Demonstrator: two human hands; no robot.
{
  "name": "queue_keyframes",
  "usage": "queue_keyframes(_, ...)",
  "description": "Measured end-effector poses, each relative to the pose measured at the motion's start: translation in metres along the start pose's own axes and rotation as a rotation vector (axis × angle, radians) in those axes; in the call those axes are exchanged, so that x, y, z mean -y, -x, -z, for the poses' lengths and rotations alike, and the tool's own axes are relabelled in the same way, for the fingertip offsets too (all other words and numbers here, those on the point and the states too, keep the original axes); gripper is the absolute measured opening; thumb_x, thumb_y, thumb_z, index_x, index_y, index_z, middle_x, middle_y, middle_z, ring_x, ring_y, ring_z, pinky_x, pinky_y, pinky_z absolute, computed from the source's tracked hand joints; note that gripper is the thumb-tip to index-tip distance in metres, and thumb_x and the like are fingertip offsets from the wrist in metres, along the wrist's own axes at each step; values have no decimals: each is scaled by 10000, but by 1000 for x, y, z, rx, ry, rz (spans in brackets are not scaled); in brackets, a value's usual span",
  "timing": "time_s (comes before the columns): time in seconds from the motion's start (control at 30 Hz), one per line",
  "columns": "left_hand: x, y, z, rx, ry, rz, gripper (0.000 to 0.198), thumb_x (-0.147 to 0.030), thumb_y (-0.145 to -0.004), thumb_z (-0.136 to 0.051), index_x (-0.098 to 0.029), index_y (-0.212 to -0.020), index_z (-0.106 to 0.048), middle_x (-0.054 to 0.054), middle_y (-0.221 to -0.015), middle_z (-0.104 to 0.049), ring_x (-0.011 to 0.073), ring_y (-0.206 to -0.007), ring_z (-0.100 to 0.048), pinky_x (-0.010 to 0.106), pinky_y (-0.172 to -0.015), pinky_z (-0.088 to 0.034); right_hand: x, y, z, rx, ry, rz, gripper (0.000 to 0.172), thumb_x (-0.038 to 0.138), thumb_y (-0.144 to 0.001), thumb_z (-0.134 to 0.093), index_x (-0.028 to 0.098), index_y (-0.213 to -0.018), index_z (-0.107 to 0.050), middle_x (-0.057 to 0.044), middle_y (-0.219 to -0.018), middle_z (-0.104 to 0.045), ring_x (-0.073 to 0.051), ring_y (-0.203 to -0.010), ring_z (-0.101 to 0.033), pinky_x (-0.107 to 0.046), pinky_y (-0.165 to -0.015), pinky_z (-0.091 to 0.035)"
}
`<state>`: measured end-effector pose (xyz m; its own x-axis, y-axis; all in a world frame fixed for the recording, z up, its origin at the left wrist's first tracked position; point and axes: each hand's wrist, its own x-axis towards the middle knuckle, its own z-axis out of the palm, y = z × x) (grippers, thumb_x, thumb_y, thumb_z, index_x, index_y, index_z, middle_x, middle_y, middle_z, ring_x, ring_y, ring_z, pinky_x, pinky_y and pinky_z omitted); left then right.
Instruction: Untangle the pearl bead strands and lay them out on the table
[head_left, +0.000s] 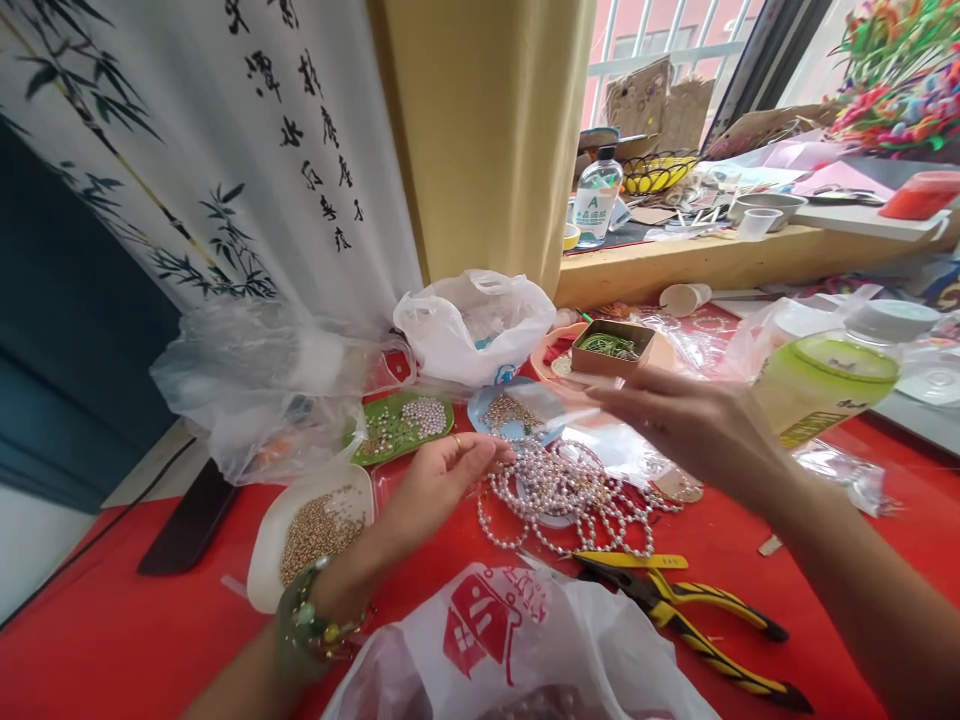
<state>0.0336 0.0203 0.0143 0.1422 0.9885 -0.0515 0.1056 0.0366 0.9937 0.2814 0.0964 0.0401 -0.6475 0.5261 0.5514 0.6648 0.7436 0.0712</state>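
At the far left, nearer the wearer than the left hand, a white dish (262, 565) holds loose gold beads (319, 535), none of them visibly strung. Just beyond that hand, a green tray (409, 446) has pale and gold beads in separate patches, also loose.

The left hand (442, 485) reaches in with thumb and fingers drawn together; whether they close on something thin, I cannot tell. Past its fingertips, a blue plate (477, 408) bears more loose gold beads.

Just right of the left fingertips, between the two hands, lies a heap of strands (570, 490): these beads are already strung, looped over one another and, as I judge it, not sorted apart. Nearer the wearer than the heap sits a bag (495, 630); its contents are too unclear to name.

Beyond the right fingertips, a box (600, 367) holds a green tangle. On the near side of the right hand, pliers (664, 605) lie with handles spread, held by neither hand.

The right hand (679, 420) is raised, fingers stretched leftward; their tips blur, so I cannot tell whether they grip anything. Just right of it stands a bottle (825, 385).
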Motion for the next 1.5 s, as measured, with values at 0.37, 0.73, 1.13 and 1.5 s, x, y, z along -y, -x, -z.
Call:
queue_keyframes(0.37,-5,2,7,118,469,252,240,-304,-740,-590,-154,-914,-657,71,-775,-708,157,-682,-650,247,-608,-497,47,6,-16,-165,27,394,302,175,-817,-536,313,-1082,-584,26,-704,-656,-97,-541,-539,-246,-501,-374)
queue_keyframes(0.73,3,4,-2,-350,-156,-145,124,-253,-726,-627,-155,-754,-696,53,-749,-716,170,-684,-652,312,-673,-534,59,-14,3,-5,-761,-588,367,478,-824,-436,202,-640,-594,14,-460,-491,-102,-411,-433,-234,-393,-318)
queue_keyframes(1.13,4,6,10,27,-904,-932,703,-492,-700,-614,-182,-1288,-385,135,-1336,-429,287,-1248,-331,491,-1040,-219,55,-17,-6,204,-926,-463,192,376,-786,-528,206,-738,-605,-17,-705,-622,-145,-652,-545,-267,-597,-419)
queue_keyframes(1.5,-6,-1,11,388,57,141,225,-217,-663,-665,-152,-877,-678,54,-802,-665,150,-728,-603,280,-696,-471,59,-19,7,496,-894,-231,169,290,-817,-500,212,-729,-620,27,-642,-618,-96,-570,-525,-208,-522,-390)
